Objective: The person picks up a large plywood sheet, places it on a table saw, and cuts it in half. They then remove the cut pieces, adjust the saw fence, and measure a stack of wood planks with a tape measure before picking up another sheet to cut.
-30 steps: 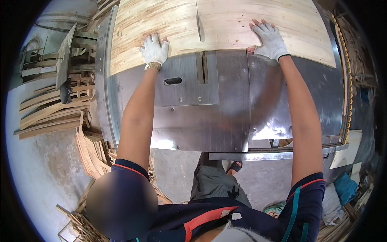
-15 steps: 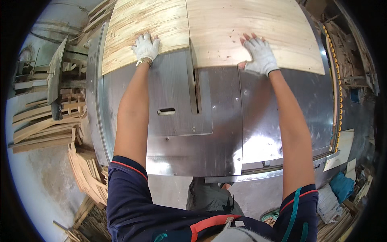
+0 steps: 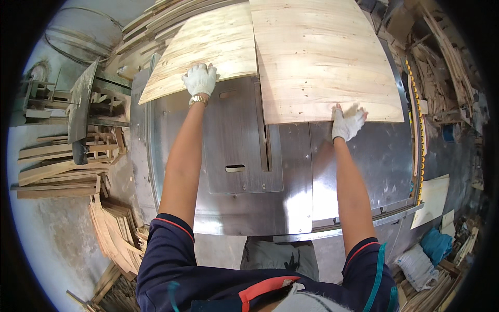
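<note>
Two pale plywood sheets lie side by side on a grey metal table (image 3: 234, 208), a narrow gap between them. My left hand (image 3: 200, 79), in a white fingerless-tipped glove with a watch at the wrist, rests with fingers spread on the near edge of the left sheet (image 3: 218, 39). At the near edge of the right sheet (image 3: 322, 62) is my right hand (image 3: 348, 123), gloved too, its thumb and bent fingers apart on the wood. The right sheet's edge sits closer to me than the left one's. A long slot (image 3: 266, 148) runs toward me from the gap.
Stacked wood strips (image 3: 57, 171) and offcuts (image 3: 112, 223) stand on the left. Along the table's right side runs a yellow scalloped strip (image 3: 416, 130). A white sack (image 3: 417, 268) and a blue bag (image 3: 436, 245) lie on the floor at right.
The right sheet has come toward me, with my right hand now at its edge. My left hand stays on the left sheet, which has shifted slightly away across the table. The view has tilted.
</note>
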`<state>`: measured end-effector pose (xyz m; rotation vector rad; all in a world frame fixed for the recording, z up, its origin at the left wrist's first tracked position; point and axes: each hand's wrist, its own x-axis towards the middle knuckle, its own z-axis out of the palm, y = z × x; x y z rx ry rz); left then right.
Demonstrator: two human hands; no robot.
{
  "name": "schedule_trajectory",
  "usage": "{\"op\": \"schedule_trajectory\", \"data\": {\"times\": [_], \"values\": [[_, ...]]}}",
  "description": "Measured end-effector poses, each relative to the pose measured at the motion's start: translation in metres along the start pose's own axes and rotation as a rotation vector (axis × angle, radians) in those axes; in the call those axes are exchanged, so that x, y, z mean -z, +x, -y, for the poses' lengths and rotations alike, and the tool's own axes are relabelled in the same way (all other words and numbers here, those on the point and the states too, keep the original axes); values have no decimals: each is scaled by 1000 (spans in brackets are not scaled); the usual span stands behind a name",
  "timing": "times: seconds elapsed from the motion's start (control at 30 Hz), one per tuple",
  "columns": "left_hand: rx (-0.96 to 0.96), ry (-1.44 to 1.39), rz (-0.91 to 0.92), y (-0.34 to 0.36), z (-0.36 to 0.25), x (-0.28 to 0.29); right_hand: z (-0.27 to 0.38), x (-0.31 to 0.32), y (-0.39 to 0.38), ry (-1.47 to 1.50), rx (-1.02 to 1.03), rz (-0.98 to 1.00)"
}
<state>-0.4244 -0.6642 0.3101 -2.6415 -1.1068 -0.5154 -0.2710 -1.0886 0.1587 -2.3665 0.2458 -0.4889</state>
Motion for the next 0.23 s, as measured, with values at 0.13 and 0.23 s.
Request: {"op": "schedule_trajectory", "data": {"times": [0.13,0.23], "values": [[-110,30,-181,-9,10,8,5,8,5,360,-296,-19],[-315,-199,-161,3,40,18,8,25,24,794,-627,129]]}}
